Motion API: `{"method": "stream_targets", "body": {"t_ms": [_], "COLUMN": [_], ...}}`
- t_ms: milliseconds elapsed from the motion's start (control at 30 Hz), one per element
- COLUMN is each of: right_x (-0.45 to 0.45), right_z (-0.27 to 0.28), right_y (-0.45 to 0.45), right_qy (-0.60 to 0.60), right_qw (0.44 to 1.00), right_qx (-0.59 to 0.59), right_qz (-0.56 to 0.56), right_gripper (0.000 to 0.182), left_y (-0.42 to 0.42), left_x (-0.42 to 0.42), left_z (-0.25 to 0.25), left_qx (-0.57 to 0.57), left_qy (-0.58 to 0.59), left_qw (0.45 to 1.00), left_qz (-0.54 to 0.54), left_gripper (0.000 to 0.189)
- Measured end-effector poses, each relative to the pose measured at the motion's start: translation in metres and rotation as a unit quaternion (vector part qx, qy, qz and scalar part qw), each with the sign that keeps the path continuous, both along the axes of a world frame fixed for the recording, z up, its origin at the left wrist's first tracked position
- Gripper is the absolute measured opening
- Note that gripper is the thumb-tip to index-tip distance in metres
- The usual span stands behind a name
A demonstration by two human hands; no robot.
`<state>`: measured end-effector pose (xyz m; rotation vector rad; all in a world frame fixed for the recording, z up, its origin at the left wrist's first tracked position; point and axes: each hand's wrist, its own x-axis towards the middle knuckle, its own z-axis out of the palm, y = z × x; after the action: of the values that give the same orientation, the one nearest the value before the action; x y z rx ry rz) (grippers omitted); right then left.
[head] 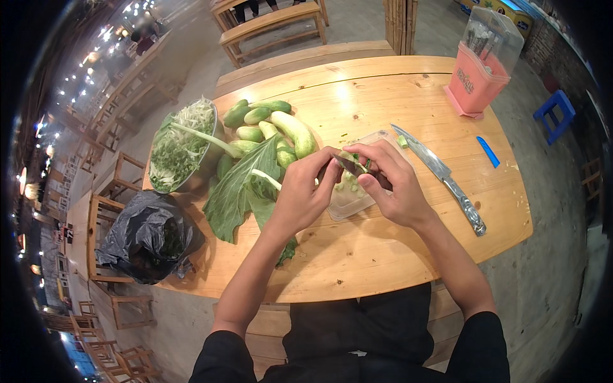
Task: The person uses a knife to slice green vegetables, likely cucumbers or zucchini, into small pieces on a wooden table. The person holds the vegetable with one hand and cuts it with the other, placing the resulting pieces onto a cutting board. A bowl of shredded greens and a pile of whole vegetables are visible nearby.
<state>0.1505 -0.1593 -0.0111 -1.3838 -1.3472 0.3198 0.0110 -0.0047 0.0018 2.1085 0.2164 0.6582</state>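
My right hand [397, 186] grips a small knife whose dark blade [350, 165] points left, across to the fingertips of my left hand [309, 186]. My left thumb and forefinger pinch close to the blade tip, at a pale green vegetable piece [348, 154] mostly hidden by the fingers. Under both hands is a clear plastic container [341, 211] with chopped pale green bits [353, 185] in it. Large leafy greens [244, 191] lie left of my left hand; one pale stem runs behind it. To the right of my right hand rests a big kitchen knife [433, 163].
Several cucumbers [297, 131] and a metal bowl [214, 124] of shredded greens occupy the left side. A black plastic bag [143, 230] sits at the left edge. Rightward are a blue plastic strip [488, 152], a pink utensil holder [479, 79] and a blue stool [555, 115].
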Motion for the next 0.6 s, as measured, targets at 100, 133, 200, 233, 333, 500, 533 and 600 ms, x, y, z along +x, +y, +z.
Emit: {"method": "stream_targets", "body": {"t_ms": [100, 133, 200, 233, 333, 500, 533, 600], "right_x": [0.0, 0.001, 0.001, 0.001, 0.002, -0.001, -0.001, -0.002], "right_z": [0.001, 0.001, -0.003, -0.005, -0.01, -0.01, -0.01, -0.011], "right_y": [0.0, 0.0, 0.001, 0.001, 0.002, 0.002, 0.002, 0.002], "right_qy": [-0.007, -0.009, -0.013, -0.015, -0.034, -0.034, -0.039, -0.04], "right_qw": [1.0, 1.0, 1.0, 1.0, 0.999, 0.999, 0.998, 0.999], "right_qx": [0.005, 0.007, 0.019, 0.024, 0.029, 0.03, 0.034, 0.026], "right_qz": [0.001, 0.002, -0.005, -0.008, -0.022, -0.029, -0.032, -0.026], "right_gripper": [0.039, 0.039, 0.038, 0.038, 0.035, 0.031, 0.031, 0.031], "left_y": [0.001, 0.0, -0.002, -0.002, -0.002, -0.003, -0.002, 0.001], "left_x": [0.0, 0.0, 0.0, 0.0, -0.001, -0.004, -0.004, -0.004], "left_z": [-0.002, -0.001, 0.002, 0.001, -0.004, -0.001, -0.001, -0.004], "left_qx": [-0.003, -0.006, -0.013, -0.012, -0.008, 0.018, 0.024, 0.035], "left_qy": [-0.009, -0.003, 0.007, 0.004, 0.003, 0.057, 0.081, 0.129], "left_qw": [1.0, 1.0, 1.0, 1.0, 1.0, 0.997, 0.995, 0.99], "left_qz": [0.0, -0.001, -0.001, -0.006, -0.023, -0.049, -0.049, -0.047], "left_gripper": [0.015, 0.015, 0.015, 0.015, 0.013, 0.017, 0.016, 0.016]}}
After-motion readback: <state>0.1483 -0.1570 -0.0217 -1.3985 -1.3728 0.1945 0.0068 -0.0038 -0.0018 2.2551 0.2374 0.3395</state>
